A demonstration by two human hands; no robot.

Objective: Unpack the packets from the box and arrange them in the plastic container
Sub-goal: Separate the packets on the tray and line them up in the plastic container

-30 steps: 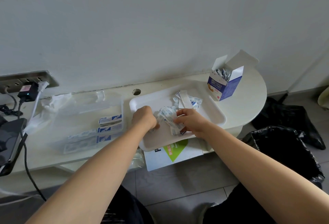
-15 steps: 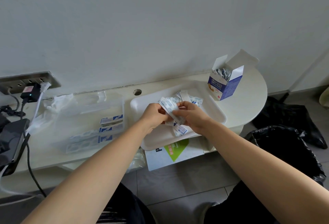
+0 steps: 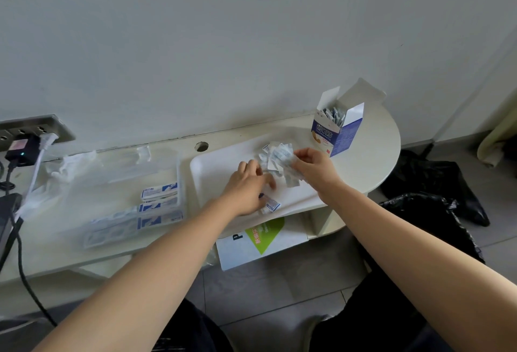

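R hand (image 3: 313,168) now pinches the bundle (image 3: 281,155) alone, up right of centre, near box (image 3: 337,134). L hand (image 3: 249,185) has let go and dropped onto tray (image 3: 212,172) by loose packets (image 3: 270,206); its grip can't tell. Prob. still gathering. Container (image 3: 126,183), centre left, holds only a few.

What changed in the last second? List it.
The left hand let go of the packet bundle and dropped to the white tray. The right hand carried the bundle toward the open box. Box, tray and plastic container stayed put.
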